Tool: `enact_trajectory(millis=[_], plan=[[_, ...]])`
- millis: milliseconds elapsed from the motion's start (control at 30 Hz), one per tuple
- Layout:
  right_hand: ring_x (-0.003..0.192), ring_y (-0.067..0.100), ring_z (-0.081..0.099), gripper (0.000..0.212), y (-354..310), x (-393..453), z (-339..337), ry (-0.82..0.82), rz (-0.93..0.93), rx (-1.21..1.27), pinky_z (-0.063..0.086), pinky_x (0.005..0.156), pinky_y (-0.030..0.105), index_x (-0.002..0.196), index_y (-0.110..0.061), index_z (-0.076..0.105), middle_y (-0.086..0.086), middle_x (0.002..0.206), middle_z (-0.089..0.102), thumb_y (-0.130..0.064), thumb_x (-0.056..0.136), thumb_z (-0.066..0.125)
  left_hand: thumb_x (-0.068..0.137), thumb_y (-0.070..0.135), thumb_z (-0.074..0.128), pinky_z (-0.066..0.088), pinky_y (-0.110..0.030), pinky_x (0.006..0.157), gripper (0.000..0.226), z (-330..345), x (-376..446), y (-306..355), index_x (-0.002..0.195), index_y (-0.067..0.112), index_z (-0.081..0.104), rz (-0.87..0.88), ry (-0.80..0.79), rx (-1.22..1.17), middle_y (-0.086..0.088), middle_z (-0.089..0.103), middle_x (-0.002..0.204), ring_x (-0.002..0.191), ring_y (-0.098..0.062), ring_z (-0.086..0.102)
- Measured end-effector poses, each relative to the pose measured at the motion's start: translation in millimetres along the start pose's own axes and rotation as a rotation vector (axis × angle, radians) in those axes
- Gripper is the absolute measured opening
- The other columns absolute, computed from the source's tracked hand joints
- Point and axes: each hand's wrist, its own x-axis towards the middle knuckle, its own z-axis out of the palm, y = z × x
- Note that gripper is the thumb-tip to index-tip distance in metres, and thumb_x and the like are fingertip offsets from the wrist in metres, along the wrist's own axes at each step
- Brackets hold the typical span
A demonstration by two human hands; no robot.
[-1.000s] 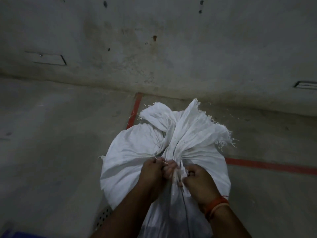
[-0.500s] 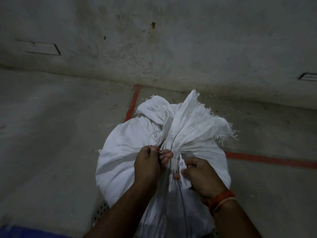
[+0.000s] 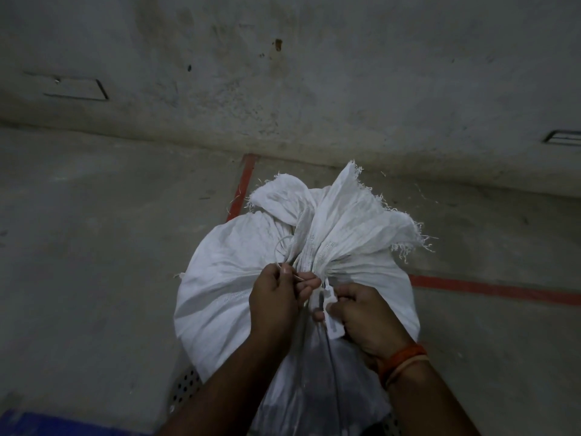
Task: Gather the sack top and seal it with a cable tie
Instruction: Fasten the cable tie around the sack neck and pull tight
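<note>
At centre frame I have the sack (image 3: 239, 278) bunched into a neck (image 3: 317, 259), frayed top flaring above. My left hand (image 3: 276, 297) pinches the tie (image 3: 281, 248) tail between thumb and forefinger, its loop arcing left of the neck, ready to pull. My right hand (image 3: 364, 319) is closed on the tag (image 3: 331, 313), bracing the tie's other end, I judge, so the loop can cinch.
</note>
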Motion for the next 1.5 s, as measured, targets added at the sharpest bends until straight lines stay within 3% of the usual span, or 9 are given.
enact_trajectory(millis=[133,233,367,567,767,1000,1200,1333,1500], plan=[[0.092,0.043,0.072,0.022,0,1,2,0.011,-0.025,0.003,0.059,0.088,0.054,0.087,-0.001,0.076,0.027,0.092,0.075,0.002,0.072,0.060,0.107,0.019,0.040,0.059,-0.022,0.063,0.033,4,-4,-1,0.101,-0.010,0.056,-0.002,-0.023,-0.046,-0.019,0.076,0.094,0.083,-0.021,0.077],[0.092,0.042,0.073,0.025,1,1,0,0.037,-0.035,0.046,0.059,0.088,0.052,0.090,-0.005,0.077,0.023,0.091,0.077,0.006,0.076,0.060,0.107,0.019,0.040,0.059,-0.022,0.062,0.033,5,-7,-2,0.104,-0.012,0.053,0.010,-0.047,-0.077,-0.020,0.075,0.095,0.084,-0.021,0.078],[0.092,0.045,0.071,0.024,-3,-3,3,0.030,-0.102,0.071,0.052,0.090,0.063,0.089,-0.011,0.078,0.028,0.093,0.074,-0.010,0.069,0.066,0.107,0.017,0.039,0.059,-0.021,0.059,0.032,4,-7,0,0.107,-0.012,0.053,-0.008,-0.069,-0.133,-0.021,0.074,0.098,0.086,-0.022,0.078],[0.085,0.025,0.076,0.014,-17,-7,7,0.003,-0.006,0.266,0.062,0.076,0.036,0.098,0.001,0.075,0.023,0.097,0.077,-0.002,0.093,0.062,0.108,0.016,0.036,0.061,-0.023,0.069,0.034,0,-3,3,0.109,-0.011,0.056,-0.054,-0.085,-0.168,-0.020,0.077,0.097,0.091,-0.025,0.077],[0.099,0.039,0.073,0.023,-16,-7,7,0.096,-0.039,0.191,0.057,0.094,0.052,0.088,-0.005,0.079,0.021,0.093,0.078,0.004,0.093,0.058,0.108,0.015,0.038,0.058,-0.018,0.062,0.031,-1,0,6,0.107,-0.010,0.056,-0.099,-0.101,-0.200,-0.014,0.078,0.089,0.083,-0.019,0.078],[0.086,0.018,0.076,0.012,-14,-10,5,0.131,-0.204,-0.038,0.061,0.077,0.028,0.090,-0.011,0.079,0.005,0.086,0.080,-0.003,0.083,0.074,0.107,0.016,0.040,0.059,-0.020,0.064,0.030,-4,3,5,0.106,-0.009,0.056,-0.103,-0.116,-0.196,-0.016,0.078,0.092,0.088,-0.022,0.077],[0.087,0.025,0.076,0.009,-15,-7,3,0.119,-0.154,-0.050,0.062,0.082,0.043,0.088,-0.013,0.079,0.007,0.085,0.080,-0.006,0.082,0.076,0.101,0.009,0.054,0.058,-0.019,0.061,0.017,-10,9,11,0.099,-0.004,0.064,-0.111,-0.202,-0.144,-0.016,0.076,0.092,0.076,-0.017,0.076],[0.087,0.038,0.074,0.004,-15,-7,-1,0.113,-0.164,-0.043,0.060,0.082,0.055,0.085,-0.013,0.080,0.012,0.083,0.079,-0.012,0.082,0.079,0.095,0.012,0.064,0.045,-0.023,0.051,0.012,-18,15,10,0.093,0.002,0.072,0.015,-0.216,0.102,-0.013,0.073,0.074,0.057,-0.016,0.058],[0.082,0.022,0.076,0.007,-17,-7,-2,0.088,-0.167,-0.075,0.062,0.073,0.033,0.087,-0.013,0.080,0.006,0.082,0.080,-0.007,0.084,0.076,0.091,0.000,0.066,0.052,-0.021,0.059,0.008,-16,10,9,0.089,-0.001,0.073,0.070,-0.321,0.134,-0.014,0.077,0.079,0.067,-0.016,0.071]])
